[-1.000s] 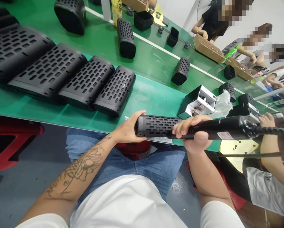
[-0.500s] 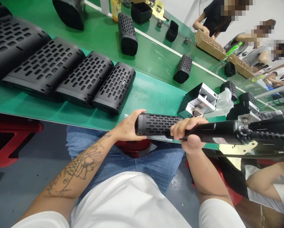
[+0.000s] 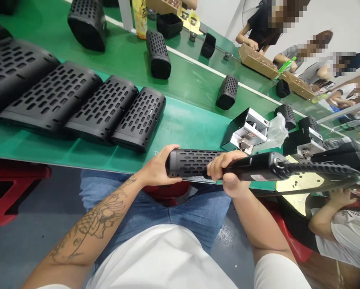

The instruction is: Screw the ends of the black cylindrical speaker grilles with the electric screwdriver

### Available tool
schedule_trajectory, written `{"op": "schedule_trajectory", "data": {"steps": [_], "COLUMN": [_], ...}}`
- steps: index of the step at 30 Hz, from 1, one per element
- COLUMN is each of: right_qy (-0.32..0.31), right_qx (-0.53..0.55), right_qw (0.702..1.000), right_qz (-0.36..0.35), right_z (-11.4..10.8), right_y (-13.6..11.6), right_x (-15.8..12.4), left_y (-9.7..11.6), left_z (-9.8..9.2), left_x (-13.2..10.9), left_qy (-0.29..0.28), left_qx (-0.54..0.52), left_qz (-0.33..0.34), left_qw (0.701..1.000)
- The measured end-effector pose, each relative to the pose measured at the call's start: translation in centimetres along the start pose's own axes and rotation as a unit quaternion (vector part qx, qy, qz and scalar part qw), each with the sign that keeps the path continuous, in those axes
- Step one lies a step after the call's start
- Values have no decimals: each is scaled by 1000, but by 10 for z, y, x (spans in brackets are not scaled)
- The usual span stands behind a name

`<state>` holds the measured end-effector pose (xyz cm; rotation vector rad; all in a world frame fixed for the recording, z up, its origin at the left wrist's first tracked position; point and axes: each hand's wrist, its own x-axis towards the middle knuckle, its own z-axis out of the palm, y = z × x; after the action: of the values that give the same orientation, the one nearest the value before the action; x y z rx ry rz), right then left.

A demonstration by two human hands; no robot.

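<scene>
My left hand (image 3: pixel 158 168) is wrapped round the left end of a black speaker housing (image 3: pixel 193 163) with slotted holes, lying at the near edge of the green bench. In my right hand (image 3: pixel 230 174) is a black electric screwdriver (image 3: pixel 258 167), its body pointing right and a coiled cord at its rear. Its tip is at the housing's right end, where my right fingers hide the contact. Behind my right hand stands a screw feeder (image 3: pixel 246 130) with a silver front.
Several similar housings (image 3: pixel 140 116) stand in a row at left. Another housing (image 3: pixel 227 92) sits on the belt beyond. A yellow sheet (image 3: pixel 303 180) and a co-worker's arm (image 3: pixel 324 212) are at right. People sit at cardboard trays (image 3: pixel 256 60) across. A red stool (image 3: pixel 5 192) is lower left.
The view has shifted slightly, so bench things appear lower and further left. The screwdriver's cord hangs in a different curve. Both hands keep their grips.
</scene>
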<state>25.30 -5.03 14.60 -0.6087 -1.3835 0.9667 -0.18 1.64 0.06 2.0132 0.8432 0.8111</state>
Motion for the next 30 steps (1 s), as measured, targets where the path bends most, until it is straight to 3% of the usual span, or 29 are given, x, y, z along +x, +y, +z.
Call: {"op": "schedule_trajectory", "data": {"steps": [2, 4, 7, 9, 12, 15, 19, 24, 30], "right_qy": [55, 154, 338, 387, 387, 369, 367, 378, 422], "right_qx": [-10, -56, -197, -273, -301, -276, -255, -250, -204], "right_qw": [998, 986, 913, 871, 867, 886, 891, 877, 867], "right_qz": [-2, -33, -116, -130, -89, -57, -85, -161, -166], "right_z": [-12, -39, -97, -135, -171, -179, -174, -173, -168], "right_y": [-5, -10, -9, 0, 19, 30, 22, 8, 2], "right_x": [5, 19, 48, 64, 67, 52, 37, 47, 46], "left_y": [-5, -9, -13, -15, -14, -12, -9, -11, -17], "left_z": [1, 2, 4, 4, 4, 3, 3, 5, 2], "left_x": [-3, -5, -6, -6, -6, -5, -3, -3, -8], "left_qy": [15, 29, 40, 40, 39, 37, 34, 45, 36], "left_qx": [8, 13, 15, 17, 15, 11, 9, 11, 20], "left_qz": [11, 15, 11, -3, -30, -43, -42, -23, -9], "left_qw": [1000, 999, 999, 999, 999, 998, 999, 999, 999]}}
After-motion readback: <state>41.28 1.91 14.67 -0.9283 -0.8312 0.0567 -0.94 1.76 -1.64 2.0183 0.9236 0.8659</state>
